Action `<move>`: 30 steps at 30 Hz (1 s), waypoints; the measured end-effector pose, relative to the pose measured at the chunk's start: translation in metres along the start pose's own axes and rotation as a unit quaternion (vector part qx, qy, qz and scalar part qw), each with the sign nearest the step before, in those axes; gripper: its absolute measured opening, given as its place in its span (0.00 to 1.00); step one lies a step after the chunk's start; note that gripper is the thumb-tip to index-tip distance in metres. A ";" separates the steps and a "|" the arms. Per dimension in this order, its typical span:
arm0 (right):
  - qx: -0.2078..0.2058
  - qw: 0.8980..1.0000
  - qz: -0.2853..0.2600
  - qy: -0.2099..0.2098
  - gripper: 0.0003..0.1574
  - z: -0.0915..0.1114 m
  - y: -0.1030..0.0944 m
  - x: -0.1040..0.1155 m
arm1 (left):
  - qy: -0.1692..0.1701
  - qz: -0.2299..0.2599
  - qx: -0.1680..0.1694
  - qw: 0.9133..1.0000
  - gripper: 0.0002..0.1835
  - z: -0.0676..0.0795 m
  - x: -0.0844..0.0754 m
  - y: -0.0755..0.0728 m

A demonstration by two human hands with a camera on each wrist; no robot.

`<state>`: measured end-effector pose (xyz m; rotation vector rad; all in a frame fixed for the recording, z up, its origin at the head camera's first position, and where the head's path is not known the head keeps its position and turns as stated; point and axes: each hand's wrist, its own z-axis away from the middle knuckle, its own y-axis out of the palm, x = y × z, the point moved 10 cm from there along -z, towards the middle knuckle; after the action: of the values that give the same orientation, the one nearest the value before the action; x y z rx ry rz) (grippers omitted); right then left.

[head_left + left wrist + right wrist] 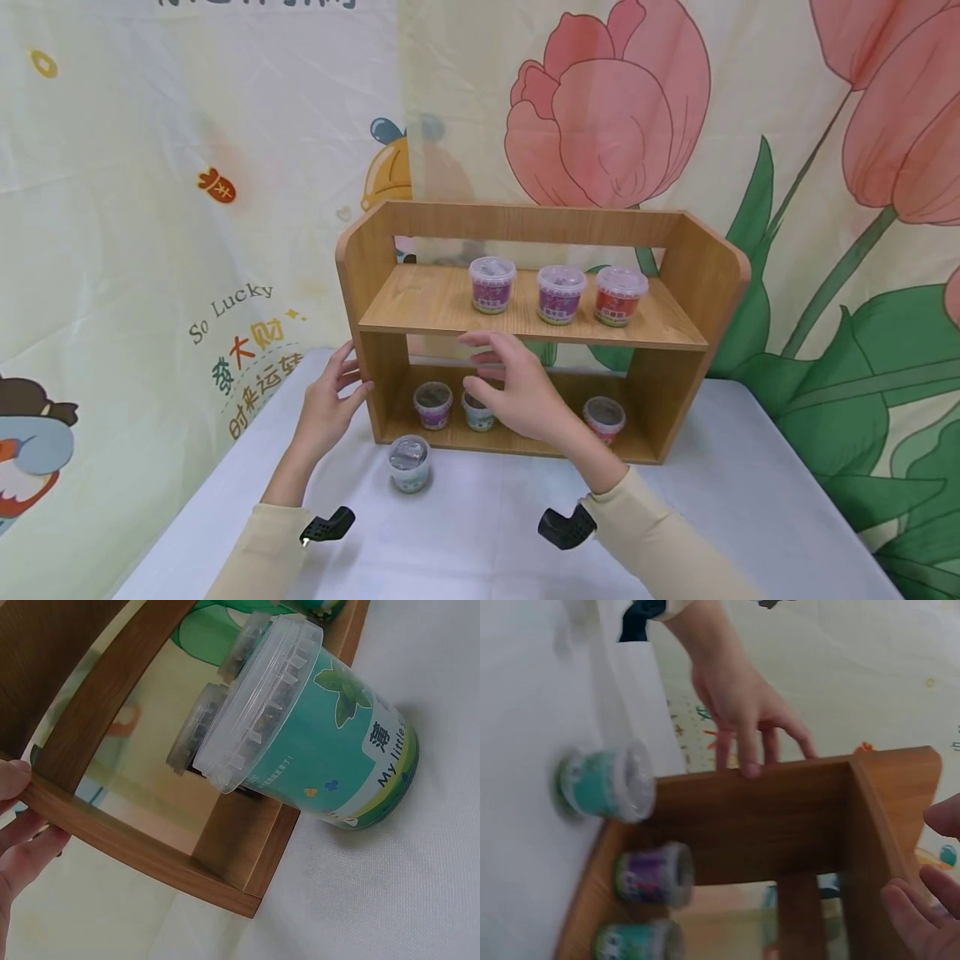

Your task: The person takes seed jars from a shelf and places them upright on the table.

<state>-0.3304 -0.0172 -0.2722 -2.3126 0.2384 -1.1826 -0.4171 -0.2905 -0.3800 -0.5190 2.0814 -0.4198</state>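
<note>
The shelf (420, 292) is brown with thin wood lines. On its top board, the first purple cup (492, 286) is closest to the left edge, the second purple cup (561, 296) comes next, and the red cup (620, 297) is closest to the right edge. On its bottom board, the small purple cup (433, 406) is near the left edge, and the pinky-red cup (604, 418) is near the right edge. On the white desk (487, 517), by the shelf's front left corner, the blue-green cup (322, 742) has a green leaf, black writing and a see-through lid (259, 697). The wall cloth (330, 167) is cream with pink flowers (622, 117).
</note>
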 end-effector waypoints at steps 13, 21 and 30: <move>-0.085 0.993 0.081 0.027 0.47 -0.036 -0.060 0.011 | -0.003 -0.001 0.000 1.000 0.44 0.000 0.000 0.001; -0.052 0.991 0.111 0.058 0.55 -0.053 -0.051 0.003 | 0.004 -0.001 -0.005 1.000 0.44 0.000 0.000 0.000; -0.041 0.988 0.117 0.092 0.53 -0.072 -0.050 -0.016 | 0.002 -0.002 0.000 1.000 0.44 0.001 0.000 0.000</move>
<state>-0.4011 0.0046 -0.2228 -2.1723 0.6191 -1.2839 -0.4167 -0.2903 -0.3806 -0.5225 2.0840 -0.4217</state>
